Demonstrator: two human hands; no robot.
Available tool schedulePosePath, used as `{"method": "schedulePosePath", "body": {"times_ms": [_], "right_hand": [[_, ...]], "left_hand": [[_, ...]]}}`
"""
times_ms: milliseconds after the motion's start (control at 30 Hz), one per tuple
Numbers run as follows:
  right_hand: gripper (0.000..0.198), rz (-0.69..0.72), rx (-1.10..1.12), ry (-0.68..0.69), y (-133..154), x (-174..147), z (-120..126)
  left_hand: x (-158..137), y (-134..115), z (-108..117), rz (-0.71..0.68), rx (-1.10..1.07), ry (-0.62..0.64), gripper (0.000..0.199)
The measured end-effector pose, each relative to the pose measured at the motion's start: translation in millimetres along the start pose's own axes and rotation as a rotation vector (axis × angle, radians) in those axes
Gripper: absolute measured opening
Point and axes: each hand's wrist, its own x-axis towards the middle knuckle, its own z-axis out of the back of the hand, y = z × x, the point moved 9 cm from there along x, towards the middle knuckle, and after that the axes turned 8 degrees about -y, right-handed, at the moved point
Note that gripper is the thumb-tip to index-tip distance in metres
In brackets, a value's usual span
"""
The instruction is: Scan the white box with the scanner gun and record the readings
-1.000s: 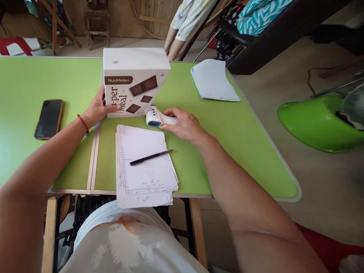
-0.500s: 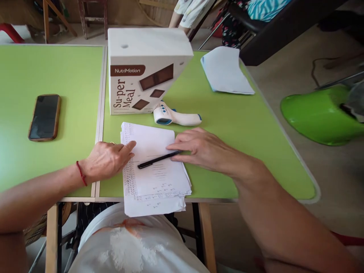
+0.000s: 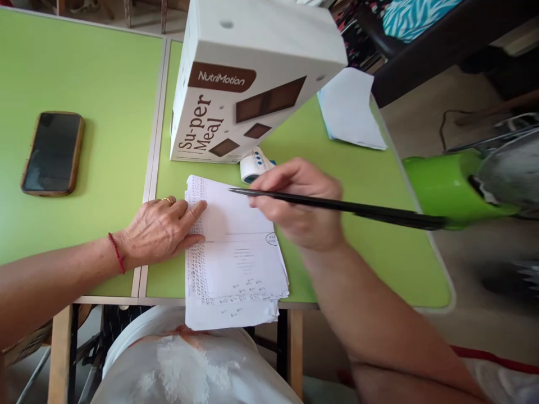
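A stack of white paper sheets (image 3: 236, 219) with rows of handwriting lies at the table's front edge, its lower end jutting over. My left hand (image 3: 166, 227), a ring and a red string bracelet on it, rests on the stack's left side with index finger and thumb stretched apart. Raised above the right side of the paper, my right hand (image 3: 301, 205) grips a black pen (image 3: 337, 202). The pen's tip points left over the top sheet, while its other end reaches far right. Behind that hand a white and blue handheld thermometer (image 3: 254, 165) is partly hidden.
A tall white box (image 3: 269, 56) printed "NutriMotion" stands behind the paper. On the left of the green table (image 3: 105, 73) lies a phone (image 3: 53, 152). Folded white paper (image 3: 353, 109) sits at the far right, and a green stool-like object (image 3: 438, 185) stands beyond the table's edge.
My right hand has picked up the pen from the paper and lifted it. My left hand stays on the stack. The view has shifted, so the box looks larger and nearer.
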Motion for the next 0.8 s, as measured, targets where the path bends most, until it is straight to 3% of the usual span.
{"method": "schedulePosePath", "body": {"times_ms": [100, 200, 467, 800], "right_hand": [[0.011, -0.107, -0.015, -0.052, -19, -14, -23], [0.006, -0.104, -0.081, -0.021, -30, -21, -33], [0.015, 0.050, -0.247, 0.018, -24, -24, -35], [0.018, 0.025, -0.285, 0.069, -29, -25, -38]], "left_hand": [[2, 1, -3, 0.031, -0.004, 0.084, 0.051], [4, 1, -4, 0.047, -0.004, 0.135, 0.050], [5, 0, 2, 0.065, 0.004, 0.094, 0.047], [5, 1, 3, 0.049, 0.008, 0.050, 0.045]]}}
